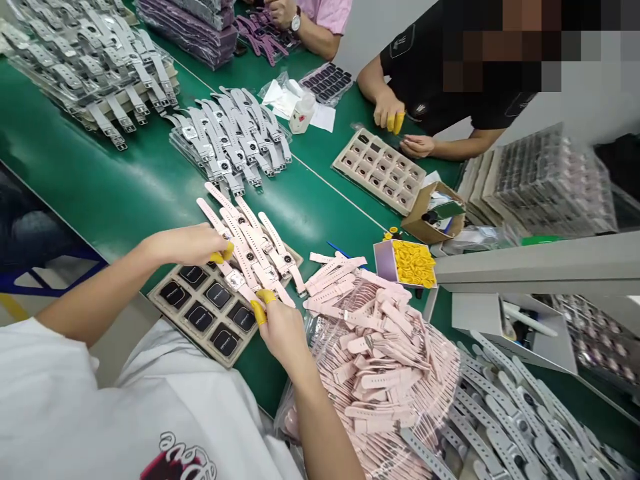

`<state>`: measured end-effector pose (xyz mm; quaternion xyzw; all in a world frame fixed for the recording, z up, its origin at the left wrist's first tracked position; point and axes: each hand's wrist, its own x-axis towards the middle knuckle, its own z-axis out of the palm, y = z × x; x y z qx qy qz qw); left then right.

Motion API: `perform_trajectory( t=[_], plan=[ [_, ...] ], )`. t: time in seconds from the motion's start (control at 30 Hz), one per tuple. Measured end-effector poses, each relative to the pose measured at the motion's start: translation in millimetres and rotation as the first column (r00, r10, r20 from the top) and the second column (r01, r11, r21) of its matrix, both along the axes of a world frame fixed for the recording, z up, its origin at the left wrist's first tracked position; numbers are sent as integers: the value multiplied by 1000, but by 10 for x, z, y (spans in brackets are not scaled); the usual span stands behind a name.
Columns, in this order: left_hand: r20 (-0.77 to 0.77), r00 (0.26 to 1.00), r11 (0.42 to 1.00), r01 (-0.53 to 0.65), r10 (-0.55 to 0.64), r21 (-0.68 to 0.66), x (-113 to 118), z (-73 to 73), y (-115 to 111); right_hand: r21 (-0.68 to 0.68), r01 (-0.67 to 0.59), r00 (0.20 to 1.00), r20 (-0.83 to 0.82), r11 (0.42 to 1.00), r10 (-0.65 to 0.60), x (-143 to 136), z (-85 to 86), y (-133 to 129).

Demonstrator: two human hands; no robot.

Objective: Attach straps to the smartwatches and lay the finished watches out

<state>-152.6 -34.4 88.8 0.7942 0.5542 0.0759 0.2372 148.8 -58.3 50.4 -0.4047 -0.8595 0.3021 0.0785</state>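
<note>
A smartwatch with pale pink straps (234, 279) is stretched between my two hands, its back facing up. My left hand (193, 244), yellow finger cots on its tips, pinches the far strap end. At the near end my right hand (281, 323), also in yellow cots, grips the other strap. Beneath lies a beige tray (200, 347) with black square watch faces (200, 317) in its pockets. Several strapped pink watches (253, 243) lie side by side on the tray's far part, just beyond the held one.
Loose pink straps (385, 353) heap on a plastic bag at my right, beside grey straps (520, 420). A box of yellow finger cots (413, 263) stands beyond. White-strapped watches (235, 140) lie ahead. Across the green table (165, 163), a co-worker's hand (389, 110) is over another tray (380, 170).
</note>
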Motion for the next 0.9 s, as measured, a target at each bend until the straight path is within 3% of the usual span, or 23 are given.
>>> perform_trajectory(
  t=[0.1, 0.17, 0.33, 0.47, 0.63, 0.77, 0.83, 0.9],
  plan=[
    [-45, 996, 997, 76, -77, -26, 74, -75, -6, 106, -16, 991, 136, 994, 1, -71, -69, -51],
    [-119, 993, 997, 28, -20, 68, 114, -108, -2, 161, -27, 983, 184, 987, -3, -63, -48, -32],
    [-261, 955, 961, -67, 140, 270, 58, -138, -167, 367, 72, 976, 167, 928, -141, 211, 254, 180],
    [-255, 960, 984, -73, 114, 164, -4, -121, -402, 479, 93, 911, 312, 873, -268, 593, 442, 340],
    [-335, 941, 990, -10, 56, 137, 59, -175, -481, 422, -1, 798, 546, 907, -253, 862, 287, 386],
    [-331, 943, 986, 24, 33, 167, 22, -279, -413, 417, 34, 858, 454, 908, -241, 887, 254, 454],
    [-315, 949, 985, 44, 11, 165, -58, -264, -389, 379, 182, 904, 299, 907, -307, 853, 320, 475],
    [-260, 965, 991, 18, 18, 135, -137, -150, -369, 230, 388, 912, 44, 893, -407, 768, 386, 448]
  ],
)
